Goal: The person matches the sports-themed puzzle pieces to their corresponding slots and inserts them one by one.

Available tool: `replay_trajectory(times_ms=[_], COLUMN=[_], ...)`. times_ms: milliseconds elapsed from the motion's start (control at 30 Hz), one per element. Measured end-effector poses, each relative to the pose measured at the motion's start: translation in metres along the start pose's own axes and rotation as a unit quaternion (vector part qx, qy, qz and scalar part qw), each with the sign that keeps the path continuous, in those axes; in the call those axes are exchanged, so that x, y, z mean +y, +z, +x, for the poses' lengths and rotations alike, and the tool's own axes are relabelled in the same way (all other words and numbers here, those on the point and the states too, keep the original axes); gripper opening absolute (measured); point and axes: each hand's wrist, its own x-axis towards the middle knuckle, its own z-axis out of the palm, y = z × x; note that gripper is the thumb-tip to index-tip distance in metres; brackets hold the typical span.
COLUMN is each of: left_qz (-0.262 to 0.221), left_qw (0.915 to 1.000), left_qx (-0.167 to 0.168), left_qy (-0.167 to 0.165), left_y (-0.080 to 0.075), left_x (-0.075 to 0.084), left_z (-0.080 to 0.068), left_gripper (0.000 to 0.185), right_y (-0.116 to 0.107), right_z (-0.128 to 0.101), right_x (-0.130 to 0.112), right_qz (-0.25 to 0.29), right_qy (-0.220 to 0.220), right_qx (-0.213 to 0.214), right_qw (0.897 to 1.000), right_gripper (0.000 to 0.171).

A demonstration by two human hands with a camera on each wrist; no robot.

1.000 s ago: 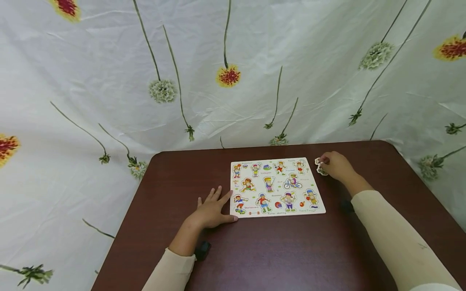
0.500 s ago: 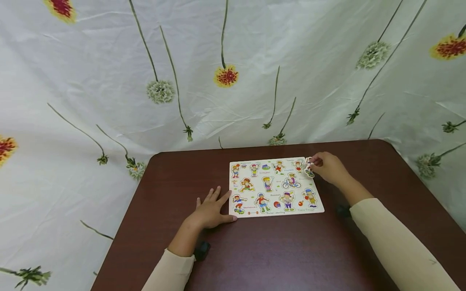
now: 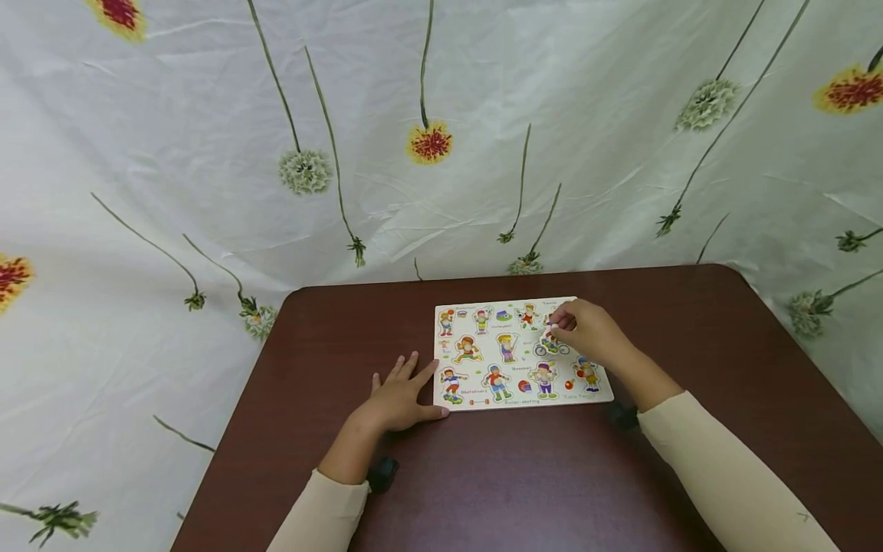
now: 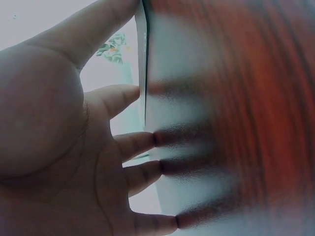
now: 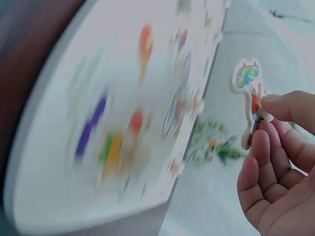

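Note:
A white puzzle board [image 3: 483,406] printed with children doing sports lies flat on the table. Spread out on the tabletop, my left hand [image 3: 389,402] touches the board's left edge with thumb and index finger; the left wrist view shows these fingers [image 4: 120,98] against the edge. My right hand [image 3: 593,330] is over the board's upper right part. It pinches a flat puzzle piece [image 5: 248,76] between thumb and fingers, held above the board. The piece has a white outline with green, blue and red print. My fingers hide part of it, and the tennis figure is covered in the head view.
The dark brown table [image 3: 524,475] has rounded far corners. Right behind it hangs a white cloth [image 3: 379,222] with printed flowers. Several puzzle figures with knobs, such as the runner [image 3: 468,349], sit in the board.
My right hand has carried the puzzle piece leftward from beside the board's right edge to above the board. The left hand has stayed at the left edge.

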Motion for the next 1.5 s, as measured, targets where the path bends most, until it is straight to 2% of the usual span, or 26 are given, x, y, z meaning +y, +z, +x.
replay_trajectory(times_ms=[233, 633, 900, 1233, 1500], left_qz=[-0.003, 0.001, 0.009, 0.013, 0.005], left_qw=[1.0, 1.0, 1.0, 0.9999, 0.9999], left_qx=[-0.002, -0.003, 0.001, 0.0, -0.001], left_qy=[-0.001, 0.0, 0.002, 0.007, 0.01], left_y=[-0.001, -0.002, 0.0, 0.0, -0.002], left_x=[0.001, 0.001, -0.001, -0.002, -0.002], left_z=[0.001, 0.001, 0.004, 0.004, 0.003], left_gripper=[0.09, 0.09, 0.09, 0.09, 0.089], right_y=[0.02, 0.061, 0.08, 0.104, 0.113], right_z=[-0.005, -0.002, 0.003, 0.01, 0.012], right_x=[-0.028, -0.067, -0.088, -0.105, -0.111], right_qz=[0.007, 0.036, 0.047, 0.024, -0.006], right_qy=[-0.024, -0.036, -0.042, -0.059, -0.08], right_qx=[-0.039, -0.064, -0.076, -0.098, -0.114], right_qw=[0.999, 0.997, 0.995, 0.993, 0.99], right_gripper=[0.005, 0.008, 0.009, 0.011, 0.008])
